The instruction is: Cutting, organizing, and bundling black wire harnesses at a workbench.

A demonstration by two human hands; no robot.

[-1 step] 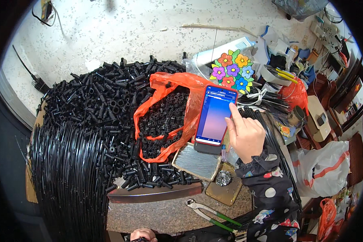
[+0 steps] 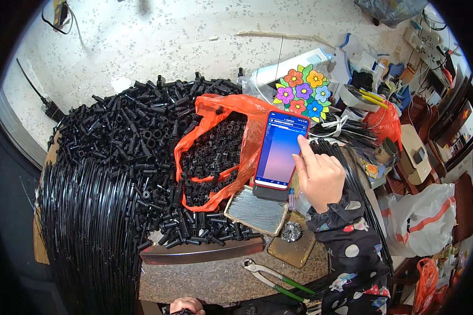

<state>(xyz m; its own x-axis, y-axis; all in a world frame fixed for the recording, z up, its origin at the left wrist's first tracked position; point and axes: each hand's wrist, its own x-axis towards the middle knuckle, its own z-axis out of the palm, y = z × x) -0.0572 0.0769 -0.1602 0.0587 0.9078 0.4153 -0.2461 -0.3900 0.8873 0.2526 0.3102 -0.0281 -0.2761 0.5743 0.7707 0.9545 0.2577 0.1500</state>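
Mid-frame, my right grip [image 2: 321,176] is at the right edge of the phone [image 2: 281,152], behind the tray of wires [image 2: 256,211]. Further left, the bag [image 2: 251,144] holds parts [image 2: 210,157]; the heap of tubes [image 2: 115,126] fills upper left, rods [image 2: 84,226] lower left. Pliers [image 2: 294,284] lie lower centre on the worktop [image 2: 194,283]. My left grip [image 2: 186,304], cropped at the bottom, seems just before it.

Pale floral wall [image 2: 168,47] behind; dark panel [image 2: 18,210] left, perhaps door.
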